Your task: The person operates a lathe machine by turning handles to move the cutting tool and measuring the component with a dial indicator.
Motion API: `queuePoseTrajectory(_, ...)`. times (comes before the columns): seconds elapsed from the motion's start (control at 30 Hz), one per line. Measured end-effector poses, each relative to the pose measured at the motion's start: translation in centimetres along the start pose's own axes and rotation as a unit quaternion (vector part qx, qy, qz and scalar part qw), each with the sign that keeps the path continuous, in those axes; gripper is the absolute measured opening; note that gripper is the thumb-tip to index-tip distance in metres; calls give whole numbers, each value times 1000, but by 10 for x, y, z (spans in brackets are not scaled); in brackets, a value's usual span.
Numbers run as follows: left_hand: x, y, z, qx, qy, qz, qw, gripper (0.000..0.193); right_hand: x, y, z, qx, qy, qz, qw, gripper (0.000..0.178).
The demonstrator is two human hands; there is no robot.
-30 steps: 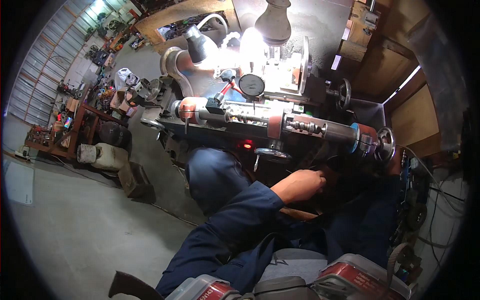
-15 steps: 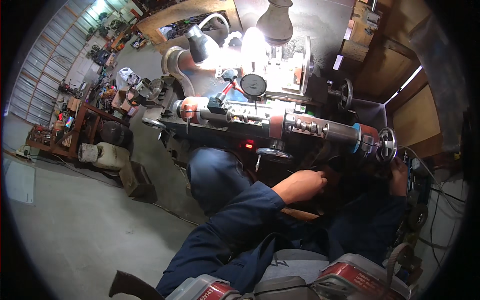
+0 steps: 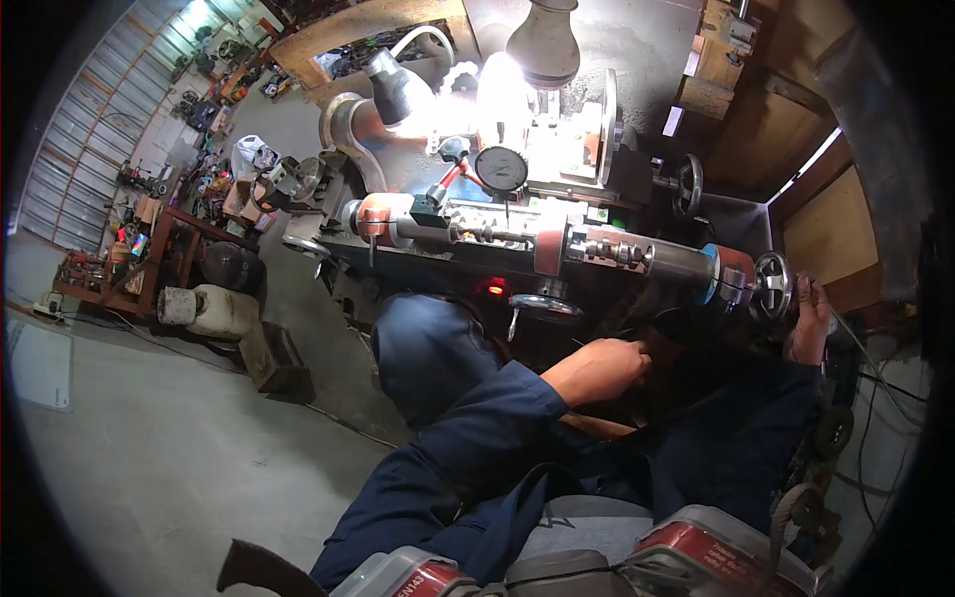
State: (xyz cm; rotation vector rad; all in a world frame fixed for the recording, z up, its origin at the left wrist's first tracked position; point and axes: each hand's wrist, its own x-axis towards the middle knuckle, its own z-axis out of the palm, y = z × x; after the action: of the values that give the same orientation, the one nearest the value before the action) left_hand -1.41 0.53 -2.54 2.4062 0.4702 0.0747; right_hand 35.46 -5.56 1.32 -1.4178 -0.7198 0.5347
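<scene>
My left hand (image 3: 609,370) is closed in a fist below the machine bed; what it grips, if anything, is hidden in the shade. At the machine's right end my right hand (image 3: 812,316) has its fingers at the outer rim of a metal handwheel (image 3: 773,287). A steel shaft with several lobes or journals (image 3: 614,251) lies horizontally between the orange-collared left head (image 3: 383,217) and right head (image 3: 731,276). An orange support (image 3: 550,249) stands round its middle. Over the shaft hangs a round dial gauge (image 3: 500,169) on a red-jointed arm.
A bright lamp (image 3: 403,92) lights the machine from behind. Below the bed, a second handwheel (image 3: 545,306) with a crank handle sits near my left knee (image 3: 430,348). To the left are a gas cylinder (image 3: 211,310) and a rusty metal stand (image 3: 159,264). Cables hang at the right.
My right hand has moved up along the right handwheel, from its lower edge to its right side. My left hand stays in place.
</scene>
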Motion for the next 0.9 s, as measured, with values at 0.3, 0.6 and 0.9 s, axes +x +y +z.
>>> queuePoseTrajectory(0.3, -1, 0, -1, -7, -8, -7, 1000, 18, 0, -18, 13, 9, -35, 40, 999, 24)
queuePoseTrajectory(0.6, 0, -3, 3, -8, -18, -3, 1000, 19, 47, 26, -3, -95, -96, 62, 989, 29)
queuePoseTrajectory(0.9, -1, 11, -15, 3, 5, -4, 1000, 19, 35, 86, -20, -176, -122, 61, 975, 26)
